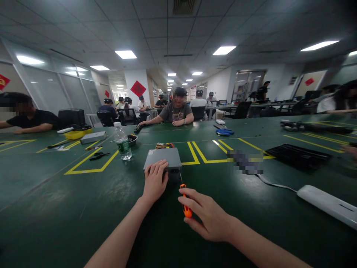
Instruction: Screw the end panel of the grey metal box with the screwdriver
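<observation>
A grey metal box (163,158) lies on the green table (55,208) in front of me, with coloured wires (164,145) at its far side. My left hand (155,181) rests on the box's near left corner, fingers curled over the edge. My right hand (208,216) is closed round the orange handle of a screwdriver (186,203). Its thin shaft points toward the box's near right corner.
A water bottle (122,141) and a small bowl (132,139) stand left of the box. A white power strip (329,204) with a cable lies at right, a black tray (298,155) behind it. Yellow tape lines mark the table. Several people sit at the far side.
</observation>
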### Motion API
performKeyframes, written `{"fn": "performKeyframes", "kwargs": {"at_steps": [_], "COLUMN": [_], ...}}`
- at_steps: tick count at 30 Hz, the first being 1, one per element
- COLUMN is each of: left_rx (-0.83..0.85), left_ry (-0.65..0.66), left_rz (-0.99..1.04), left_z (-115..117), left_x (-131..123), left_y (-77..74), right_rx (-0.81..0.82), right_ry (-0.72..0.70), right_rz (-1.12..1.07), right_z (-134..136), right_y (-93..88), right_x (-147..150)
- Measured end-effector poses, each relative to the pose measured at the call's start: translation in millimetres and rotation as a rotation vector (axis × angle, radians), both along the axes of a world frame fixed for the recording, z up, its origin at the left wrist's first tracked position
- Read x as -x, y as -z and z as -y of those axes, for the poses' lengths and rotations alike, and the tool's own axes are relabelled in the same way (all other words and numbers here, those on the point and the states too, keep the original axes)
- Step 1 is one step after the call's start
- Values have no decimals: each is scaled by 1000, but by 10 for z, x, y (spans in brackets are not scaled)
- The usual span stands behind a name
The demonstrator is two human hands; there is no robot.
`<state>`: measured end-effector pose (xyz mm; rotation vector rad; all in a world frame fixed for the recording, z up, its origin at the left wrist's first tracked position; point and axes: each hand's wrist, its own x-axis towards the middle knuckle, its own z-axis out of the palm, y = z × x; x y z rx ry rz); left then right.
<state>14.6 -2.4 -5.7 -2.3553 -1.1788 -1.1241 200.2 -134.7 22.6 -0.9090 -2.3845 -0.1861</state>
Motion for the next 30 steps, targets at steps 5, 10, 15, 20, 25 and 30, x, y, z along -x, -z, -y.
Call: {"fn": "performKeyframes", "kwargs": {"at_steps": [5,10,15,20,25,30], "left_rx": [11,17,7,14,14,11], "left_ry": [-4,-31,-27,-3,23,29], "left_rz": [-16,4,10,-5,-20,-35], "left_z": [-11,7,10,24,38,58], "left_x": [8,-29,-31,-1,24,42], "left_y": [-19,-11,9,-14,-36,-46], "right_rx": [-142,-112,-127,-223,-167,-354], "right_ry": [-49,-35,-61,2,-7,98], "right_rz": [4,25,45,-43,10,226], "right_z": [-87,-88,-87,-135,-108,-98], "right_y": [35,78,78,137,124,126], "right_x": [6,-21,-52,-85,-79,-50]}}
